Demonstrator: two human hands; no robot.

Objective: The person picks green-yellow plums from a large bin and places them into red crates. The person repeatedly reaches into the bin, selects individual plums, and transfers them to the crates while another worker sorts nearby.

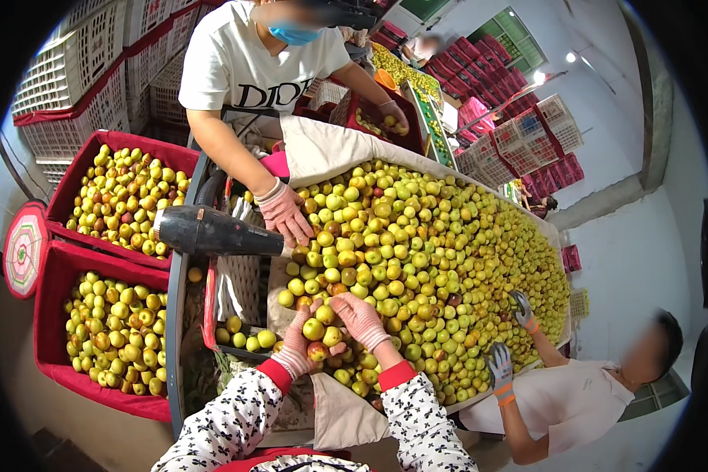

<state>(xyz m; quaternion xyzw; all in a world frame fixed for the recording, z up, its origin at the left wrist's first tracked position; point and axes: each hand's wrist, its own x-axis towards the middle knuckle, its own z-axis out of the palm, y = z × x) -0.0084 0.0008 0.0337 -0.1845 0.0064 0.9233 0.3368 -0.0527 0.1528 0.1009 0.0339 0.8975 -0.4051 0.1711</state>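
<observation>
My left hand, in a pink-and-white striped glove, cups several yellow-green jujubes, one of them reddish brown. Just to the right, my right hand, gloved the same way, curls its fingers down by the top of that handful. Whether it grips a jujube is hidden. Both hands are over the near left end of a large heap of jujubes on a cloth-lined sorting table. A loose cloth flap hangs below my hands.
A black hair dryer juts over the table's left end, above a basket. Red-lined crates of jujubes stand left. Across the table, a co-worker's gloved hand touches the heap; another co-worker's gloved hands are at right.
</observation>
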